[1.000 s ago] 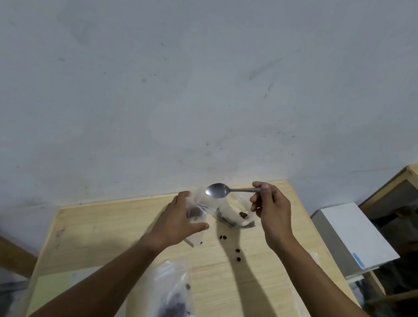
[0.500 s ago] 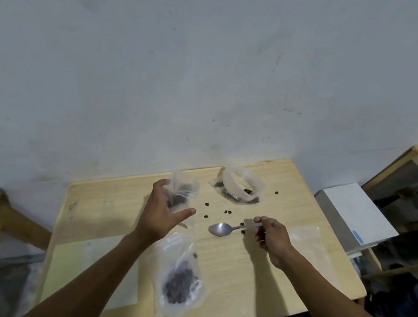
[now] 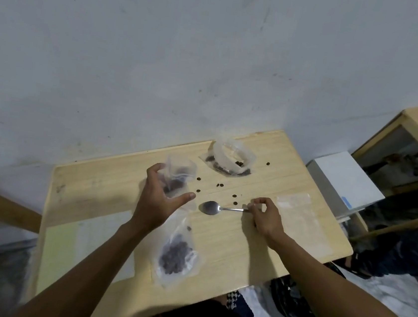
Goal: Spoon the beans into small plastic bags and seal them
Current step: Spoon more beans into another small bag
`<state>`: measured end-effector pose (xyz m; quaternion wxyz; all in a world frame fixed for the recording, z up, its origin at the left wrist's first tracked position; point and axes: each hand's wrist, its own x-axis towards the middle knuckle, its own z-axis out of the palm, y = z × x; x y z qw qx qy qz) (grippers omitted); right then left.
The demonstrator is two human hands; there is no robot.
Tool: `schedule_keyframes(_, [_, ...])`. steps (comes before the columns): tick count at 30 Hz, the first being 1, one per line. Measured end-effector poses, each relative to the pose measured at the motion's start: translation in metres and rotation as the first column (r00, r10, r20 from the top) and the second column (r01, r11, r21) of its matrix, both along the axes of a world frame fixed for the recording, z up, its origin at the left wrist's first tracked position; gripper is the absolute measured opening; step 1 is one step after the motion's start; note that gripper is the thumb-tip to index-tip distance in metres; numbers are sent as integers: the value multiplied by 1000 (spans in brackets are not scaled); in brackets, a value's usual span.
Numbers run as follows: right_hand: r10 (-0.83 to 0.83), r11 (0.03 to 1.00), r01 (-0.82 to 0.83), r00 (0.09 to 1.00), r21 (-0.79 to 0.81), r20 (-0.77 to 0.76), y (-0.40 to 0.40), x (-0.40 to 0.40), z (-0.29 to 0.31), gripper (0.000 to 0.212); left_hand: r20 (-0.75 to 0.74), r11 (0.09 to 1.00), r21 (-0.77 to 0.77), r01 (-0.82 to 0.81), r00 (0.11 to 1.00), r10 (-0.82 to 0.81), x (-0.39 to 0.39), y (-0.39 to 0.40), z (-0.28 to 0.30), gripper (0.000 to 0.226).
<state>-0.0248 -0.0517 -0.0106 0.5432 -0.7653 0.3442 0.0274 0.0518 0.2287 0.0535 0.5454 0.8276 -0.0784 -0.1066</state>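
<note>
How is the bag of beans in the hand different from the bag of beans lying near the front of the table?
The held bag stands upright in the left hand; the front bag lies flat on the table, untouched. The held bag's top gapes open; whether the front bag's top is sealed cannot be told. The held bag shows a small clump of beans, the front bag a wider spread. Both are clear plastic with dark beans inside.

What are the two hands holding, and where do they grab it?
The left hand grips a small bag around its lower part. The right hand pinches the spoon by its handle end.
</note>
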Motion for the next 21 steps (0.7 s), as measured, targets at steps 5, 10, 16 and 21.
schedule_keyframes(5, [126, 955, -171, 973, 241, 193, 36, 14, 61, 27, 45, 996, 81, 32, 998, -36, -2, -7, 3, 111])
schedule_keyframes(10, [407, 840, -510, 818, 185, 407, 81, 35, 116, 21, 87, 990, 105, 96, 991, -106, -4, -20, 14, 110])
schedule_keyframes(16, [258, 935, -335, 870, 120, 419, 85, 48, 120, 19, 95, 995, 58, 78, 992, -83, -5, -12, 25, 97])
schedule_keyframes(21, [324, 930, -366, 853, 27, 409, 81, 58, 123, 15, 15, 992, 23, 123, 992, -123, -3, -1, 30, 67])
